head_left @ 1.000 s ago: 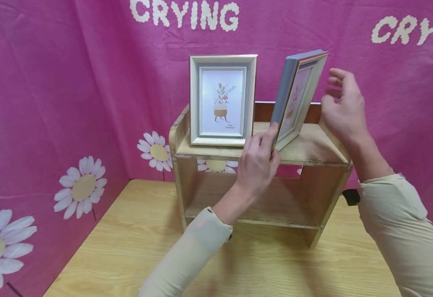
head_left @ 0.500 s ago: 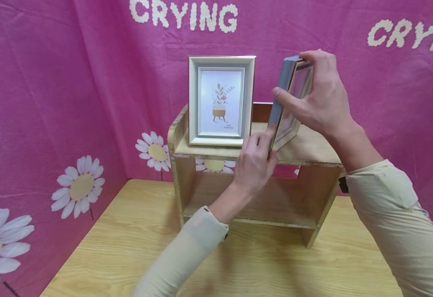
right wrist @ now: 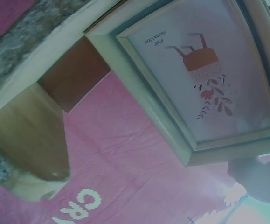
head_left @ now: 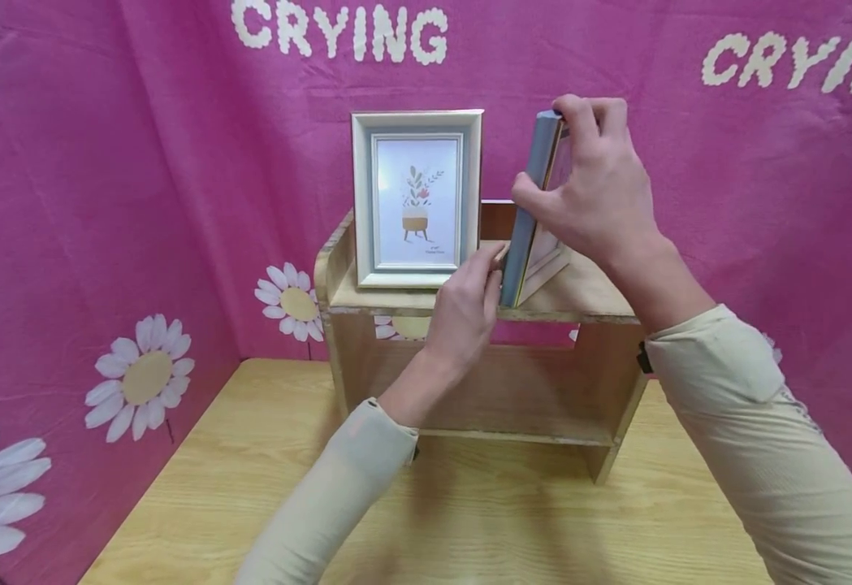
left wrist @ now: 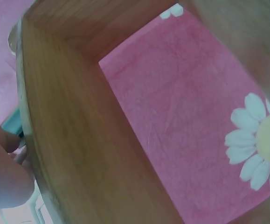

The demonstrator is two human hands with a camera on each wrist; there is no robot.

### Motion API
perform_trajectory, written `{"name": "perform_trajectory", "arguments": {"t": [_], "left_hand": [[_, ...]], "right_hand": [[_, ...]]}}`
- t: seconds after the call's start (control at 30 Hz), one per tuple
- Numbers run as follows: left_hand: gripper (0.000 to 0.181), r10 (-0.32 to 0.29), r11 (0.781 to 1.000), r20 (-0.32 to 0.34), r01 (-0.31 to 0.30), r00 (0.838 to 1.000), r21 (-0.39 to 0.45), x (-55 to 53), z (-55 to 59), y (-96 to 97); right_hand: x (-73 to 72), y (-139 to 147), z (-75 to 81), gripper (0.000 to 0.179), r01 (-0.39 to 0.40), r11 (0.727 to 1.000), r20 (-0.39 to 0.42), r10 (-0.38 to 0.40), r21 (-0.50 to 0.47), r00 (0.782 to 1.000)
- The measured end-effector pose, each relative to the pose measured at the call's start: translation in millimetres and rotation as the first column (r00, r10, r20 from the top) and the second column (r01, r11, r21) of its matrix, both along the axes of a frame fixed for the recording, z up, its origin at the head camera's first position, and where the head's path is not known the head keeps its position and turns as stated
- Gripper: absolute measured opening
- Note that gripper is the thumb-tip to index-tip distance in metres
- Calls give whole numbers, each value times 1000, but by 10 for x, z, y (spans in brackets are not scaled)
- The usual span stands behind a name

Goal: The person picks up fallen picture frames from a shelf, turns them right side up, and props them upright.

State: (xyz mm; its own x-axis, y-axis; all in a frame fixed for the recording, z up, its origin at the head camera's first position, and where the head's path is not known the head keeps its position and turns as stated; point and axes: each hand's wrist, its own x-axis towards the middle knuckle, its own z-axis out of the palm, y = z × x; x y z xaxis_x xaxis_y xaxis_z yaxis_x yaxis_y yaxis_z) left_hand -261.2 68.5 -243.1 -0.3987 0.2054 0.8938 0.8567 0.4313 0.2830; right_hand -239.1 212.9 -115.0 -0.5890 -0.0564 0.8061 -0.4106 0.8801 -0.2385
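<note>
While the right hand (head_left: 595,183) grips the turned frame (head_left: 521,248) by top and side, likely to steady it near the shelf (head_left: 592,288)'s front edge, the left hand (head_left: 465,303) curls by its lower back, hold unclear.

I held the picture frame (head_left: 519,244) by its upper part, standing at the right of the wooden shelf's (head_left: 581,288) top, its upper end slanting right. Its cream, blue-lined front faced right, blue-grey side towards me, and showed a printed plant (right wrist: 207,77) in a legged brown pot.
</note>
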Motion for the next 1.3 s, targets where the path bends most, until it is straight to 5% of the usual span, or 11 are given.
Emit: {"name": "perform_trajectory", "arguments": {"t": [0.23,0.53,1.0,1.3], "left_hand": [[25,-36,991,54,43,998,-125,-74,141,-43],[26,2,974,82,17,997,-226,-49,232,-17],[22,51,971,52,-37,997,-234,2,242,18],[24,78,972,74,-60,994,-229,5,229,25]], "right_hand": [[-27,-28,-16,70,72,992,-14,-71,99,997],[-38,0,18,73,29,995,34,-32,99,999],[-35,33,130,71,4,973,109,-29,229,994],[-50,123,153,74,-80,974,160,46,212,986]]}}
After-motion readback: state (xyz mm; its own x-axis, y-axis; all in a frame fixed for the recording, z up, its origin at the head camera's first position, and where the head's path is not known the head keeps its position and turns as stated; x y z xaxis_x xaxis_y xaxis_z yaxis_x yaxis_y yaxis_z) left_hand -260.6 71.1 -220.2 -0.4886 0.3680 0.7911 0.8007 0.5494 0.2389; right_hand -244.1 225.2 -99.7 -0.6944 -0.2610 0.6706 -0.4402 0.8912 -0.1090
